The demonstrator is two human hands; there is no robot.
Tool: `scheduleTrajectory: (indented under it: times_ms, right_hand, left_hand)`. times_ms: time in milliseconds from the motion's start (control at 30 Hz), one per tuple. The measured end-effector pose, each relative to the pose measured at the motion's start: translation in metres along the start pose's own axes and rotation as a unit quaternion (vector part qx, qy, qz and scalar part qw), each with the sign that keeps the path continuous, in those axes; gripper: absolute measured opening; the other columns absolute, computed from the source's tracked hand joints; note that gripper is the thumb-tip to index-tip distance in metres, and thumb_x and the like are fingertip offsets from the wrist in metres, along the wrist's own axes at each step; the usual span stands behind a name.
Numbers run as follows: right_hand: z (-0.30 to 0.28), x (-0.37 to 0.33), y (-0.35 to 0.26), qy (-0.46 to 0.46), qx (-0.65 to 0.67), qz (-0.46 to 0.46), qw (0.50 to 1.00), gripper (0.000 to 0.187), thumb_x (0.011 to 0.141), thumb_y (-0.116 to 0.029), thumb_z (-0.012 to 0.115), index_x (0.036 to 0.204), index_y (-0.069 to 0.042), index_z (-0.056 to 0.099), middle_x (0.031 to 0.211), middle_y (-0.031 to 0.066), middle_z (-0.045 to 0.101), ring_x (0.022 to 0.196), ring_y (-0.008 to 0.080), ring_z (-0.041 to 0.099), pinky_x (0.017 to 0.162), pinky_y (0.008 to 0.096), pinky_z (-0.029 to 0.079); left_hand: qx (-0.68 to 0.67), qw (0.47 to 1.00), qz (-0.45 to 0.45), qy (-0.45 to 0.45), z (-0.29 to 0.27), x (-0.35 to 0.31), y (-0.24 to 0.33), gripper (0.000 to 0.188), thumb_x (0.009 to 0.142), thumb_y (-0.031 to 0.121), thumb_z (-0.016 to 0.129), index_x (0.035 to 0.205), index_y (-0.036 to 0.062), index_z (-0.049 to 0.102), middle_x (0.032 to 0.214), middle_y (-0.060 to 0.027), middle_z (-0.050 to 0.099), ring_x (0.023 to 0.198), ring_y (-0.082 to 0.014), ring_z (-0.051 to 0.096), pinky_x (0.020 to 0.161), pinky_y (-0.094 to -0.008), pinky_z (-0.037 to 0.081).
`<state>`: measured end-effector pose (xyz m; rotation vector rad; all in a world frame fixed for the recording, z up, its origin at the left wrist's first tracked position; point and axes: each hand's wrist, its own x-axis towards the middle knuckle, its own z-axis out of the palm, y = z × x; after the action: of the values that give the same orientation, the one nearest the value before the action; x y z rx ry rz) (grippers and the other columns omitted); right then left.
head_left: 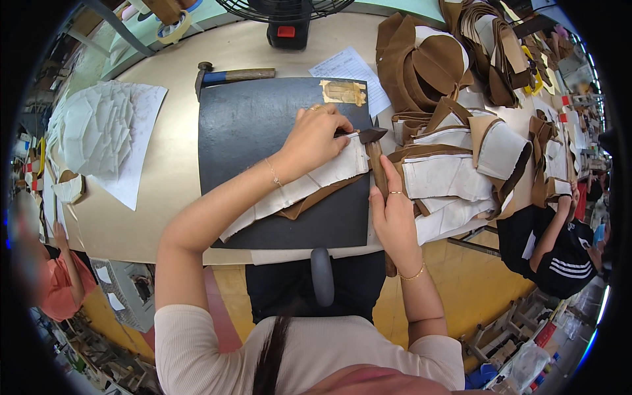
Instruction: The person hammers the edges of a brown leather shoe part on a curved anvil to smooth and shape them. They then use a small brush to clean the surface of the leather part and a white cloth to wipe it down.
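Note:
My right hand (394,220) is wrapped round the wooden handle of a hammer (380,171). The hammer's dark head is at the end of a long brown strip (316,187) with white backing, which lies slantwise across a dark grey mat (247,135). Bent over that same end, my left hand (316,135) grips the strip's upper edge between fingers and thumb. Brown material shows along the strip's lower side. Whether the hammer head touches the strip, I cannot tell.
Brown and white pieces (447,178) are heaped beside the mat on the right. A second hammer (237,76) lies behind it, near a fan (288,29). At left is a pile of white pieces (95,131) on paper. Other people (550,243) sit at both sides.

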<state>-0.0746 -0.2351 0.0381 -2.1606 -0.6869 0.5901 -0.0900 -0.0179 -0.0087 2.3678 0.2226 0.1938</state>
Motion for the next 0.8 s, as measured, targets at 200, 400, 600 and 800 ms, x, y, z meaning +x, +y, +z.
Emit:
scheduleTrajectory:
  times_ms: [200,400,600,800]
  right_hand:
    - [0.005,0.000,0.006,0.037,-0.030,-0.062,0.997,0.052,0.100,-0.008,0.049,0.150,-0.002,0.033,0.130,0.0291,0.058,0.104,0.0484,0.062,0.088,0.0483,0.050]
    - [-0.003,0.001,-0.002,-0.003,-0.002,0.001,1.000,0.050,0.101,-0.008,0.048,0.149,-0.002,0.035,0.135,0.0269,0.055,0.114,0.0456,0.060,0.093,0.0453,0.049]
    - [-0.008,0.005,-0.017,0.046,-0.011,-0.088,0.995,0.047,0.102,-0.007,0.047,0.147,0.000,0.039,0.140,0.0253,0.052,0.123,0.0417,0.056,0.098,0.0427,0.048]
    - [-0.010,0.019,-0.012,-0.028,-0.031,-0.039,0.998,0.045,0.102,-0.007,0.047,0.146,0.003,0.039,0.140,0.0253,0.052,0.123,0.0408,0.056,0.100,0.0422,0.047]
  left_hand:
    - [-0.013,1.000,-0.016,-0.007,0.001,-0.004,0.002,0.017,0.083,0.014,0.072,0.098,0.0081,0.076,0.090,-0.0058,0.067,0.092,-0.0249,0.060,0.086,-0.0362,0.039]
    - [0.020,0.996,0.085,0.023,0.003,-0.007,-0.005,0.014,0.083,0.014,0.071,0.096,0.0094,0.076,0.092,-0.0041,0.065,0.094,-0.0234,0.059,0.085,-0.0362,0.041]
    - [0.126,0.977,0.166,0.037,0.003,-0.009,0.001,0.009,0.084,0.014,0.071,0.089,0.0075,0.074,0.093,-0.0031,0.063,0.091,-0.0215,0.058,0.081,-0.0361,0.041]
    - [0.154,0.972,0.177,0.032,0.005,-0.010,0.000,0.011,0.082,0.012,0.071,0.091,0.0064,0.073,0.093,-0.0039,0.062,0.091,-0.0217,0.058,0.080,-0.0357,0.041]
